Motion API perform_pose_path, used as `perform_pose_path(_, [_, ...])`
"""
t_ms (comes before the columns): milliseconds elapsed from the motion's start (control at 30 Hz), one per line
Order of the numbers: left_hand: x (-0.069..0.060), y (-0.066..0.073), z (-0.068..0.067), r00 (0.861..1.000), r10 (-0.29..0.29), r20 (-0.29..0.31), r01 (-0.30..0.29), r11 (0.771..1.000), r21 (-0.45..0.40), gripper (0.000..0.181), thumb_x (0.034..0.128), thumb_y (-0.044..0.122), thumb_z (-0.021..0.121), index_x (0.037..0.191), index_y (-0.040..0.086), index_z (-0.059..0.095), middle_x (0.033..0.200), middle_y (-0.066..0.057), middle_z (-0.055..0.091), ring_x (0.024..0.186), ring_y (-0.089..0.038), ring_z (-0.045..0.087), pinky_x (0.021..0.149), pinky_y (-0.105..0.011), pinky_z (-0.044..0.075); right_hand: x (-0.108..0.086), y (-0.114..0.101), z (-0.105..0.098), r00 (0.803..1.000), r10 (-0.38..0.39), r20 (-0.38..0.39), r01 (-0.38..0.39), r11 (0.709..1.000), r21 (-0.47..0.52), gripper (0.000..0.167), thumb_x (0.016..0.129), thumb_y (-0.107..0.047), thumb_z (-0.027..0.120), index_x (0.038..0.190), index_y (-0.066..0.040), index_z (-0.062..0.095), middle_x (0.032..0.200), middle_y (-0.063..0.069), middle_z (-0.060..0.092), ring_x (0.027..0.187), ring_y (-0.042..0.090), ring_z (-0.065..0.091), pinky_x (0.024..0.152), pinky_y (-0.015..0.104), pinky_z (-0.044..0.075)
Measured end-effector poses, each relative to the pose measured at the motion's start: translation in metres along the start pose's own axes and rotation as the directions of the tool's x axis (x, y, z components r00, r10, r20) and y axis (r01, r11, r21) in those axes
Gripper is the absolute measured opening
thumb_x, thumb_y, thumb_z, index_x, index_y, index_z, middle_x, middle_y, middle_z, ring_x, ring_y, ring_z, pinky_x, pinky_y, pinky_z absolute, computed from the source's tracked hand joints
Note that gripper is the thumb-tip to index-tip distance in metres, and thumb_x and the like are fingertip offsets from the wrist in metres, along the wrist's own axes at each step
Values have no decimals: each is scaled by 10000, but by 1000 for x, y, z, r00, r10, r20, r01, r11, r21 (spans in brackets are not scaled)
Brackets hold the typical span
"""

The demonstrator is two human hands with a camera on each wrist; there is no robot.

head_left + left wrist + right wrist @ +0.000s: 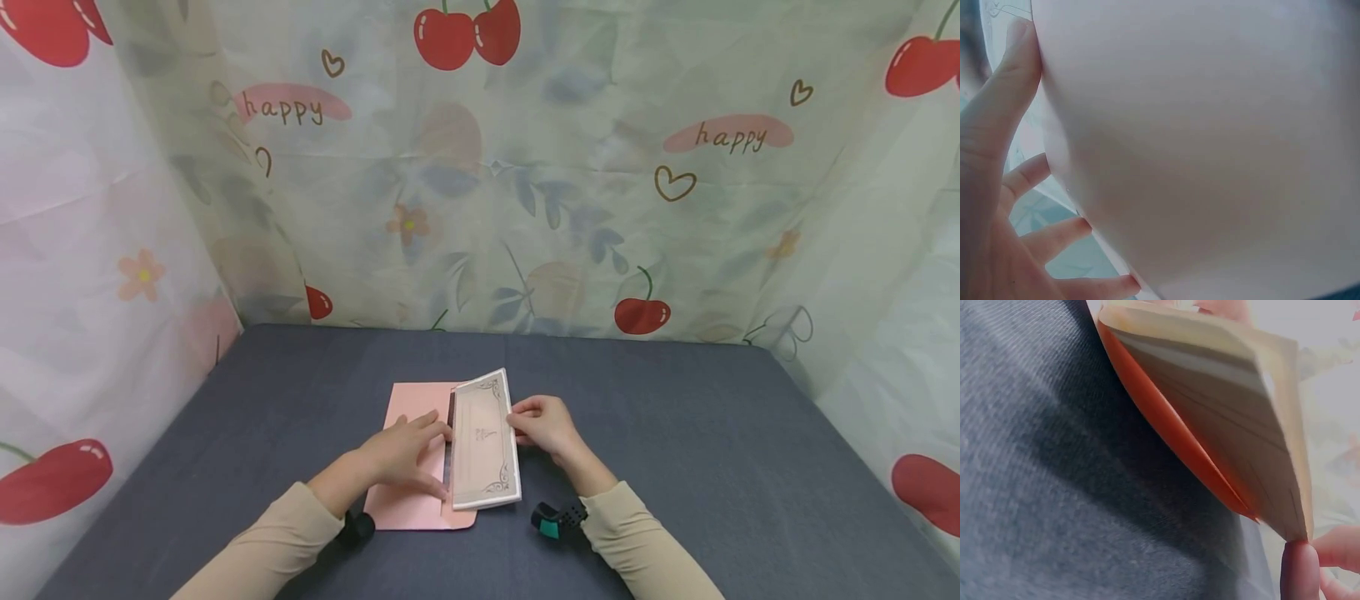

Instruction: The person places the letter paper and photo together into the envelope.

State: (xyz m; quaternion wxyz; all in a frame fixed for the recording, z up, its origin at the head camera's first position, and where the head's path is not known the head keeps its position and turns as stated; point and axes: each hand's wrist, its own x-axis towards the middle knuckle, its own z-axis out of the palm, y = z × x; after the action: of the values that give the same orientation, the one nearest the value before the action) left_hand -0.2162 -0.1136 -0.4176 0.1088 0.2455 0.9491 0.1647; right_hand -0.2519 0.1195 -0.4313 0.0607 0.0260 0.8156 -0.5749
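A pink paper envelope (405, 400) lies on the dark cloth. Over its right part a thick cream card (480, 408) with scrollwork corners is tilted, its right edge raised. My right hand (546, 427) pinches that edge between thumb and fingers; the right wrist view shows the thumb (1300, 569) at the card's corner and an orange-looking flap (1166, 425) beneath. My left hand (405, 454) lies over the envelope with fingers spread. In the left wrist view its thumb and straight fingertips touch a pale pink paper edge (1179, 125). How far the card sits inside the envelope is hidden.
Dark grey cloth covers the table (675, 433). A curtain (495, 200) printed with cherries and flowers hangs behind and at both sides. Dark wrist devices (551, 521) sit below the wrists, close to the cloth.
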Motion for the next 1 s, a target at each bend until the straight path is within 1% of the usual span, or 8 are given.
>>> perform_pose_path(67, [0,0,0,1000,-2,0,2,1000,1,671,620,536,793,1137,217,508,1482,-203,342,1362,-339,372,1139,-571,205,-1,-1,-1,1000,-10,-4,10,1000,2,142,810,-27,642,920,63,637,733,104,667,556,83,613,548,252,564])
perform_pose_path(100, [0,0,0,1000,-2,0,2,1000,2,672,621,536,793,1137,216,507,1483,-204,342,1362,-339,373,1140,-570,205,-1,-1,-2,999,-32,3,32,999,5,122,809,-31,640,902,48,636,716,84,666,554,79,619,542,248,563])
perform_pose_path(133, [0,1,-1,1000,-3,2,3,1000,2,672,622,534,793,1139,215,507,1484,-203,340,1363,-337,372,1142,-568,203,-2,-1,-2,999,-38,5,38,999,6,116,811,-31,637,899,45,635,717,88,664,562,87,626,551,258,568])
perform_pose_path(267, [-1,2,-1,1000,-10,4,10,1000,-1,675,622,536,791,1143,217,505,1488,-199,335,1359,-340,378,1143,-565,203,-3,-3,-1,999,-44,5,44,999,13,119,809,-22,631,902,53,628,712,87,661,554,81,622,554,263,570])
perform_pose_path(333, [-1,2,-1,1000,-12,5,12,1000,-2,678,622,539,791,1146,218,504,1489,-197,334,1359,-341,378,1143,-565,203,-4,-5,1,1000,-21,-2,21,1000,10,145,811,-19,633,926,69,628,732,107,664,558,85,617,563,266,571])
perform_pose_path(533, [-1,3,-1,1000,-17,9,17,1000,-4,660,630,532,790,1139,221,506,1490,-197,334,1369,-344,360,1139,-569,210,-5,-6,4,1000,-18,6,18,1000,9,152,808,-19,634,926,76,625,707,85,655,543,73,604,533,239,558])
perform_pose_path(667, [-1,3,-1,1000,-22,12,22,1000,-8,650,636,528,788,1137,225,505,1491,-196,333,1365,-352,362,1135,-570,218,-4,-5,6,1000,-13,11,13,1000,13,145,810,-16,636,921,77,625,708,88,658,541,73,602,534,247,560])
perform_pose_path(1000, [0,0,0,1000,-11,8,11,1000,-6,645,644,506,793,1148,220,509,1489,-195,337,1369,-337,362,1142,-566,205,-4,-4,9,1000,7,30,-7,1000,14,133,807,-11,638,907,75,621,693,86,661,529,74,603,519,245,558])
